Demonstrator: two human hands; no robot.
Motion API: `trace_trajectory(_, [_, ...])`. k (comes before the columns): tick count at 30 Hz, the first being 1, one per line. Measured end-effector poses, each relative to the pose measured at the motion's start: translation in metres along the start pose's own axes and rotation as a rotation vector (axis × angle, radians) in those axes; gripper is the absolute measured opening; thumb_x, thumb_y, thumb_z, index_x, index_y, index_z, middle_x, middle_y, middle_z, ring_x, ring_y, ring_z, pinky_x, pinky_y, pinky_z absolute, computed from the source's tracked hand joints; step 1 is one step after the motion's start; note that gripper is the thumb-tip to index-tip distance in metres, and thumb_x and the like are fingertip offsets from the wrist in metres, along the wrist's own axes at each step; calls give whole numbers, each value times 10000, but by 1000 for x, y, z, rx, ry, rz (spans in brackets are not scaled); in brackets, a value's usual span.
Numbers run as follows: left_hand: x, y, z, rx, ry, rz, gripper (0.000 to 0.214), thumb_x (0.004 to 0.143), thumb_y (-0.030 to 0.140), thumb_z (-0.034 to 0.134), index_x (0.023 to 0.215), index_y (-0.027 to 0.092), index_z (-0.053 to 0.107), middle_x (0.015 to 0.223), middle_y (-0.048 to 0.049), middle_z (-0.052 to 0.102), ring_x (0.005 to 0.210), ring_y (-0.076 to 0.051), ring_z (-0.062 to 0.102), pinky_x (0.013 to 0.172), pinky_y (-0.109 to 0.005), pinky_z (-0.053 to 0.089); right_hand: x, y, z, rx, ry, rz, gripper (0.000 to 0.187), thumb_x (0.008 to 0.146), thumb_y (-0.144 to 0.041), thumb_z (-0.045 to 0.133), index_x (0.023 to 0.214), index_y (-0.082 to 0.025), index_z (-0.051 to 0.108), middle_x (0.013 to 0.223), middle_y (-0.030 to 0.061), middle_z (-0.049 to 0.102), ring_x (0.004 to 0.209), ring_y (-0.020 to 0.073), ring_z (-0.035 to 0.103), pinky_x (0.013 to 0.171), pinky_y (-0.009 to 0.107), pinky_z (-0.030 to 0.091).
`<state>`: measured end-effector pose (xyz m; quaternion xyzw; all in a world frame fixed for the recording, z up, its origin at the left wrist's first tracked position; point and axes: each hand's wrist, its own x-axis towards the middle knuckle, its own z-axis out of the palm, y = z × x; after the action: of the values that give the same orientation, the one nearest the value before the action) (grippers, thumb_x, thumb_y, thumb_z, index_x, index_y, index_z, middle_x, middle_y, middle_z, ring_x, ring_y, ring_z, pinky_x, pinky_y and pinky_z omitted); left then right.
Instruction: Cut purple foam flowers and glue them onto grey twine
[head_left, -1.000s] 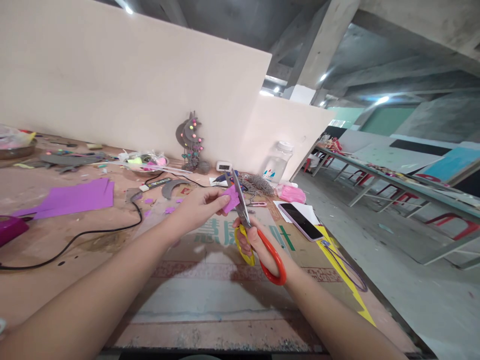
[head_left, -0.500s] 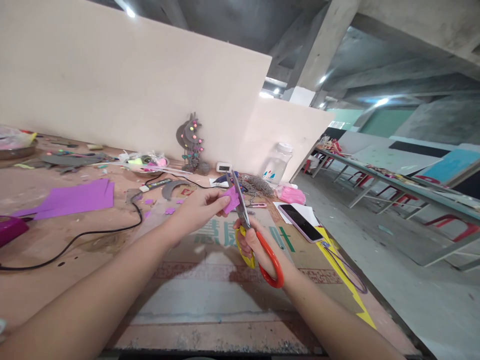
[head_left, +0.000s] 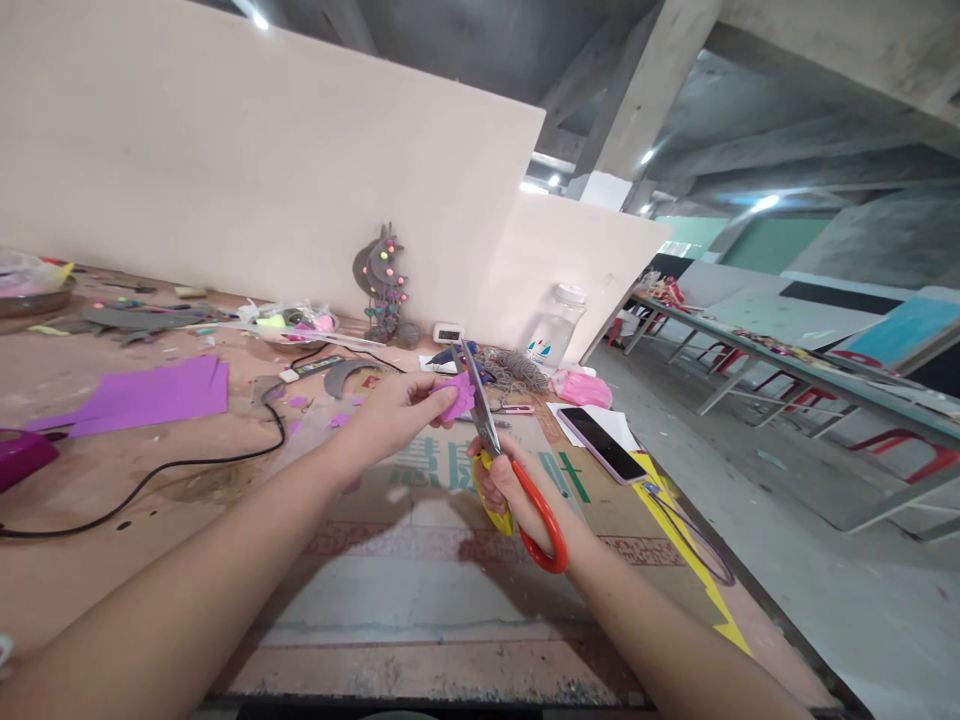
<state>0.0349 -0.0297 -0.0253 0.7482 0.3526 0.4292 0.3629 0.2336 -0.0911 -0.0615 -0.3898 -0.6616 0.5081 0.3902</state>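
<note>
Far left of the scissors, a stack of purple sheets lies on the table, a black cord curling in front of it. Nearer the scissors, same side, I make out small purple cut-outs; outlines too blurred to read.

Just left of the scissors: left hand, thumb and fingers closed in a pinch on a purple piece. The piece sits against the left side of the blades, its edge lobed. From my camera I cannot tell whether any of it lies between them.

Scissors: tips pointing away from the wearer, blades parted in a narrow V. Right hand at their near end, fingers curled around the yellow and red handles, thumb forward. A blue glue gun lies beyond the scissors. Right of them, a phone rests partly on white paper.

Notes on technique, my judgement: this looks like trimming a curve. Best to turn the piece with the left hand and hold the scissors at a steady angle, cutting deep in the blades with short bites. The left thumb is near the edge; I'd want the pinch set further back before each bite.
</note>
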Motion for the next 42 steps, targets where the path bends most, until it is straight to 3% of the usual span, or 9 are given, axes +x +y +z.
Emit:
trace_trajectory(13, [2,-3,-2,-17,11,-14,353,846,492,498,742,170,597,671,-5,643,663,-149,579,617,-235,436,0,-2,-1,-31,15,10,467,840,-639,463,1012,-205,466,667,-46,343,516,82,290,455,222,278])
trace_trajectory(28, [4,-6,-4,-63,175,-72,399,817,544,537,812,153,612,705,-27,646,660,-159,619,649,-273,465,1,-2,0,-46,-4,21,430,862,-612,457,997,-204,471,657,-51,334,509,79,290,455,222,264])
trace_trajectory(31, [4,-8,-2,-109,138,-89,427,811,570,526,792,152,608,668,-20,634,640,-151,602,633,-268,466,1,0,0,-14,10,4,421,868,-605,452,1007,-208,467,653,-52,331,509,80,288,462,225,259])
trace_trajectory(36, [4,-8,3,-229,-21,-180,353,746,500,641,782,149,628,685,-19,646,652,-142,595,641,-265,480,1,1,1,57,21,0,411,869,-596,464,1016,-212,461,640,-53,334,504,81,275,464,232,251])
trace_trajectory(42, [2,3,8,-472,95,-197,285,748,427,653,824,153,633,729,-25,660,712,-150,622,664,-265,498,1,1,2,60,20,-12,399,875,-589,458,1012,-214,459,629,-53,337,499,84,281,458,234,244])
